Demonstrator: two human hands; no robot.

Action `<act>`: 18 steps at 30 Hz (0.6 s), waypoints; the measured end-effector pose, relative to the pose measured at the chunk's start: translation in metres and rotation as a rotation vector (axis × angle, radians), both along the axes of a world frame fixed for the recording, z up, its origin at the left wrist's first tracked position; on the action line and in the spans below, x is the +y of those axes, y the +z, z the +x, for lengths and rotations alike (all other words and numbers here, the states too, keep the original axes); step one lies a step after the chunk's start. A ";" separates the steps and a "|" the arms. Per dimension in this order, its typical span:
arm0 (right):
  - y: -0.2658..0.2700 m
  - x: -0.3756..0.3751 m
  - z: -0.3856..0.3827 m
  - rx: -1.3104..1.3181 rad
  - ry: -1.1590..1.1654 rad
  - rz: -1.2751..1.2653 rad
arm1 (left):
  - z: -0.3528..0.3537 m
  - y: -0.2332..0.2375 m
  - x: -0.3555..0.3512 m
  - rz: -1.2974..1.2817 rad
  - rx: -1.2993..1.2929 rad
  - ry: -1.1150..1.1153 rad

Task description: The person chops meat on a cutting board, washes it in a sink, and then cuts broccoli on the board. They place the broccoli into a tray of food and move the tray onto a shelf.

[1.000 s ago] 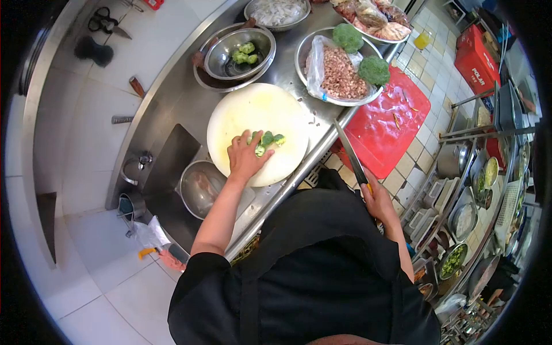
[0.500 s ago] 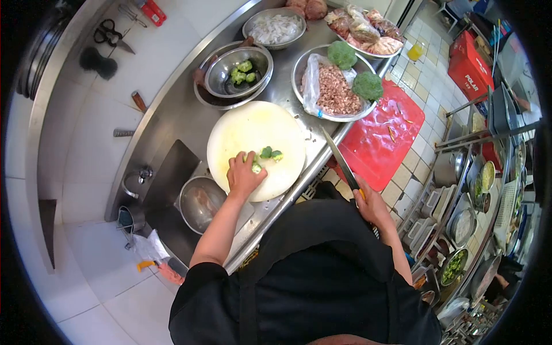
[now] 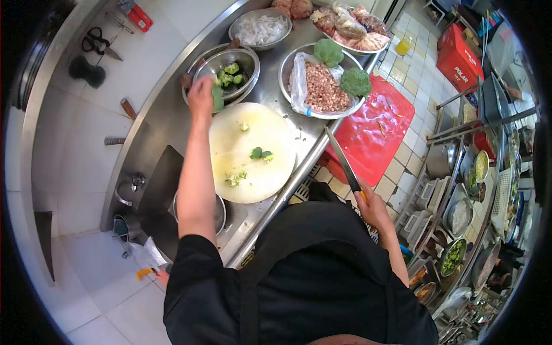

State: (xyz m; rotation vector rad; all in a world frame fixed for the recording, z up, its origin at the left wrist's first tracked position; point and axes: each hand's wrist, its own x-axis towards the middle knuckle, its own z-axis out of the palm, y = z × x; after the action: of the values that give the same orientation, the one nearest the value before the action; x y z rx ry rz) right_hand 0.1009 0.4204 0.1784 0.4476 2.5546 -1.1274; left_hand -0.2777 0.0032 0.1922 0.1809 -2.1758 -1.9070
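My left hand [image 3: 202,96] is at the near-left rim of the metal bowl [image 3: 253,64], its fingers blurred and closed around a green piece of broccoli [image 3: 217,99] that shows beside the palm. Broccoli florets [image 3: 231,73] lie inside that bowl. Below it, the round white cutting board [image 3: 241,146] carries a few small florets [image 3: 261,154] and some pale green crumbs [image 3: 234,178]. My right hand [image 3: 372,206] grips the handle of a knife [image 3: 343,162], holding it off the counter's front edge with the blade pointing away from me.
Behind the board, a bowl of chopped meat [image 3: 326,86] holds two broccoli heads [image 3: 355,82]. Farther back are a bowl of white strips [image 3: 260,30] and a bowl of bagged meat [image 3: 352,27]. A red board [image 3: 374,135] lies right of the counter; a sink [image 3: 164,172] is at left.
My left hand has moved from the cutting board up to the metal bowl, carrying broccoli and leaving crumbs behind. My right hand still holds the knife in nearly the same place.
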 end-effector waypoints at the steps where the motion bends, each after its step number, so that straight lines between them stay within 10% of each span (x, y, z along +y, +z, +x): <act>1: 0.000 0.000 -0.001 -0.024 -0.007 -0.008 | -0.014 0.014 0.003 -0.072 0.017 -0.021; 7: -0.005 -0.004 0.007 0.003 -0.071 -0.062 | -0.014 0.006 0.013 -0.549 0.178 0.173; 9: -0.024 -0.001 0.018 0.078 -0.070 -0.061 | 0.013 -0.043 0.024 -0.483 0.312 -0.014; 12: -0.022 -0.004 0.020 0.109 -0.060 -0.067 | 0.081 -0.070 0.050 -1.048 -0.059 -0.446; 18: -0.007 0.002 0.004 -0.045 0.030 -0.020 | 0.175 -0.097 0.063 -1.154 -0.039 -0.424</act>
State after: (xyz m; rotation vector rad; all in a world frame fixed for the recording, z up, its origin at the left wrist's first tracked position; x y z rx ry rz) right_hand 0.1044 0.4220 0.1709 0.4231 2.5004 -1.1184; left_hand -0.1028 0.0662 0.0952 -0.4787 -3.0899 -0.4848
